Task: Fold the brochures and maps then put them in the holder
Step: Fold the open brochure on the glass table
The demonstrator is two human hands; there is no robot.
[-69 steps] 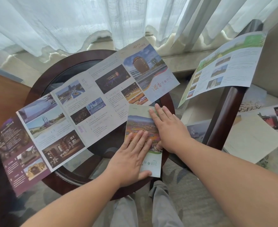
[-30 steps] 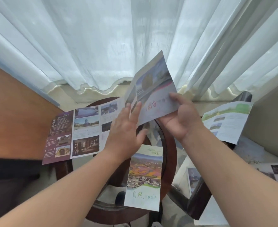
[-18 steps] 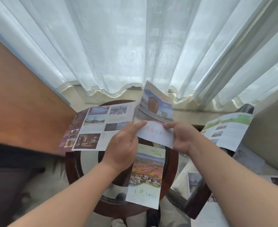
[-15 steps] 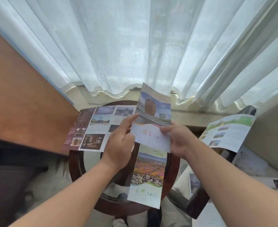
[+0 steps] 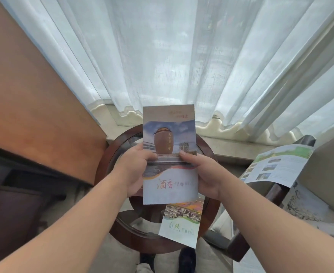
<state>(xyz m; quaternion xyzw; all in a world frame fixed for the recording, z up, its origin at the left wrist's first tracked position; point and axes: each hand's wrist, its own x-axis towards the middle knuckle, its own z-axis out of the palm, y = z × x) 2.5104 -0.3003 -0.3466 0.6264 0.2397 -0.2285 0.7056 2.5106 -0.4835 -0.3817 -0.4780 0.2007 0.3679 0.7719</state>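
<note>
The folded brochure (image 5: 170, 154) with the big jar picture is held upright in the air above the round table (image 5: 138, 243). The left hand (image 5: 134, 170) grips its left edge and the right hand (image 5: 203, 174) grips its right edge, thumbs on the front. A second folded brochure (image 5: 179, 223) lies at the table's near right edge, partly over the rim. An open brochure (image 5: 276, 164) hangs over a chair arm further right.

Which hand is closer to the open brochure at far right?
Right. The right hand grips the folded brochure on the side facing the open brochure; the left hand grips its opposite side.
</note>
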